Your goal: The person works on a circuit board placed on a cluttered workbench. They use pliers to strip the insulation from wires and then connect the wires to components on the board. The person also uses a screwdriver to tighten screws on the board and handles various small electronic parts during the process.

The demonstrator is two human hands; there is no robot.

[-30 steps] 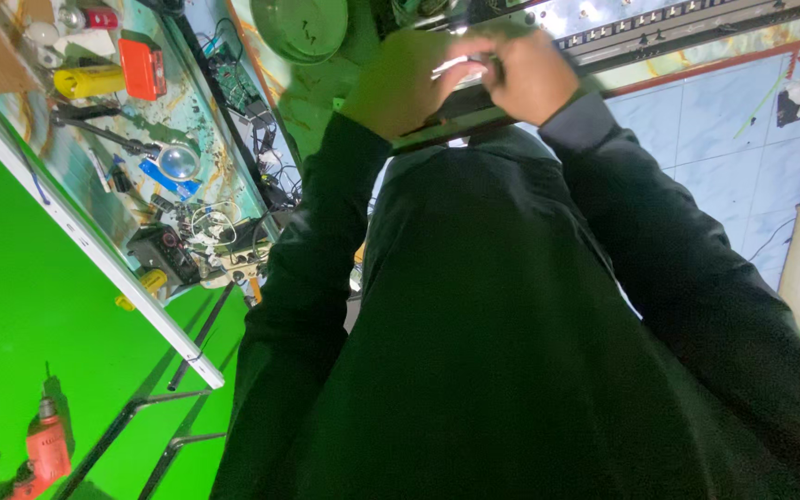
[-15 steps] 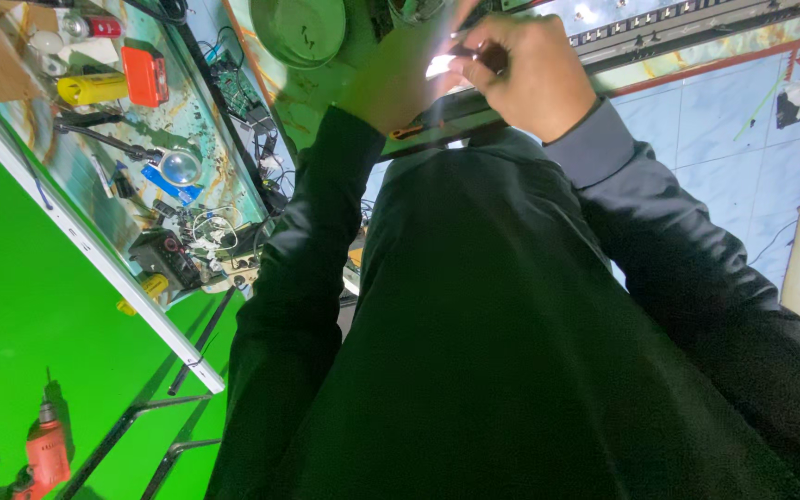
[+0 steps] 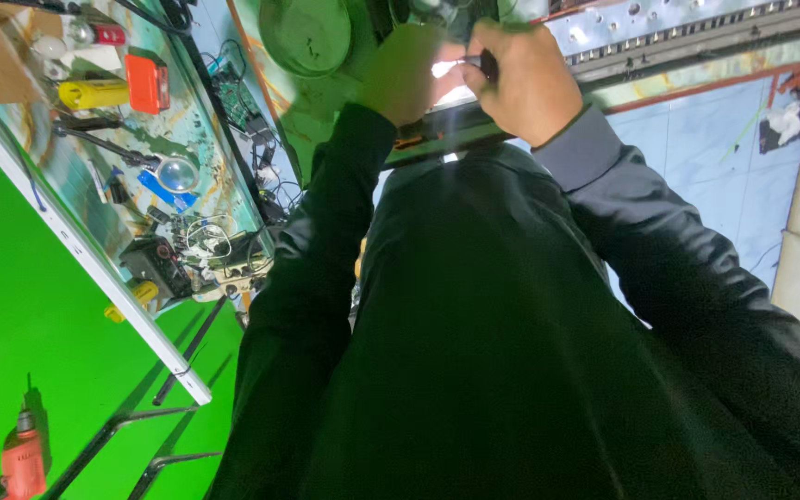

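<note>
From my remote station: the work surface [image 3: 85, 199] ran along the frame from 9 to 12 o'clock, strewn with tools. At 12 o'clock both hands met over its edge. The right hand [image 3: 522, 81] had its fingers pressed together, pinching a thin dark tool [image 3: 487, 63]. The left hand [image 3: 405, 74] cupped a small bright part [image 3: 443, 68]; I could not tell its finger state. I judged the work mid-course, with no finished result showing. A round green lid [image 3: 306, 35] lay at 11 o'clock.

Matt dark cloth sleeves [image 3: 696, 278], shiny metal rail [image 3: 696, 42]
</note>
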